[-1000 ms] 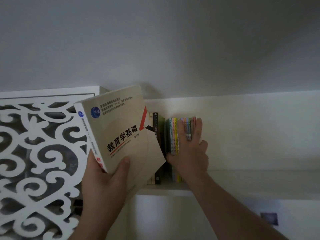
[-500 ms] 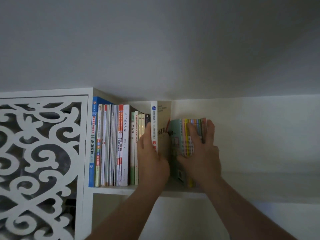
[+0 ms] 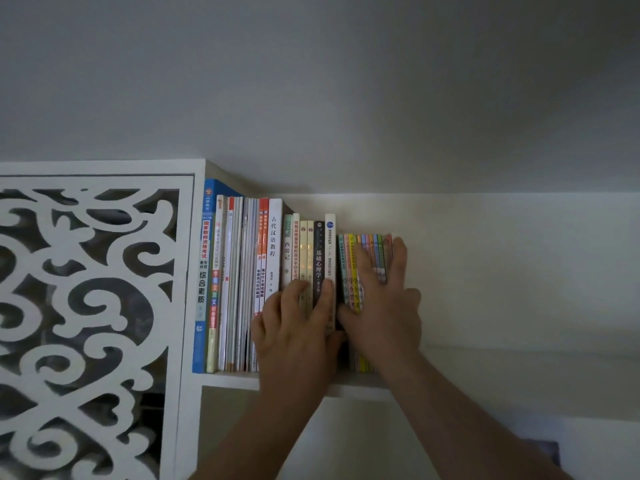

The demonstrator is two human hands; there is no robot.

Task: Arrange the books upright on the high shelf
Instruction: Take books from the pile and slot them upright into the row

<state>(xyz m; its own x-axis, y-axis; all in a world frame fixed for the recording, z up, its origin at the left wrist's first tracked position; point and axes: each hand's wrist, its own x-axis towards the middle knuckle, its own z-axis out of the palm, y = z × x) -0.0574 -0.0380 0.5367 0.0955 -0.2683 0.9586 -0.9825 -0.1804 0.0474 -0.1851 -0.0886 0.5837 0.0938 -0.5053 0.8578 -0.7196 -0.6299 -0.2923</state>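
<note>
A row of books stands upright on the high white shelf (image 3: 485, 355), from a tall blue book (image 3: 201, 271) at the left to a set of thin colourful books (image 3: 372, 258) at the right. The white-spined book (image 3: 330, 244) now stands in the row beside a black-spined one (image 3: 319, 258). My left hand (image 3: 298, 334) rests flat against the spines in the middle, fingers straight, one finger on the white spine. My right hand (image 3: 384, 306) lies flat on the thin colourful books, fingers spread over their spines and right end.
A white fretwork panel (image 3: 86, 306) closes off the space left of the books. The ceiling (image 3: 311, 81) is close above the shelf. The shelf runs on to the right of the colourful books with white wall behind.
The beige-covered book my left hand held out went into the gap and now stands flush in the row. The colourful books, tilted before, now stand straight under my right hand.
</note>
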